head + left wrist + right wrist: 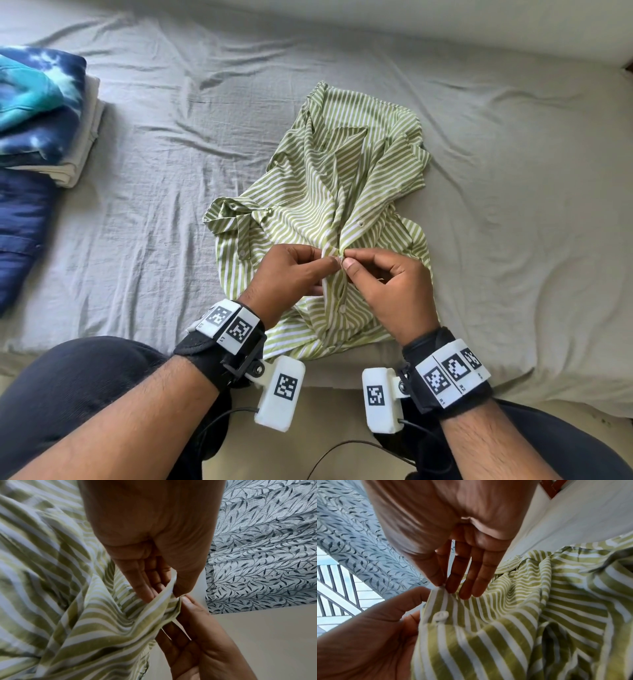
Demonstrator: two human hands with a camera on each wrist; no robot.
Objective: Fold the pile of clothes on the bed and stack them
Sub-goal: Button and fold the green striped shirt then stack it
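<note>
Both hands, left hand (287,274) and right hand (387,291), pinch the striped shirt (329,192) placket; their fingers hide the button there.

Fingers (337,262) hide the pinched shirt (329,192) placket; stack (41,113) cut off left.

Bedroom in a home.
A bed (171,164) with a wrinkled grey sheet is seen; a leaf-patterned curtain (265,554) is hung nearby.
</note>
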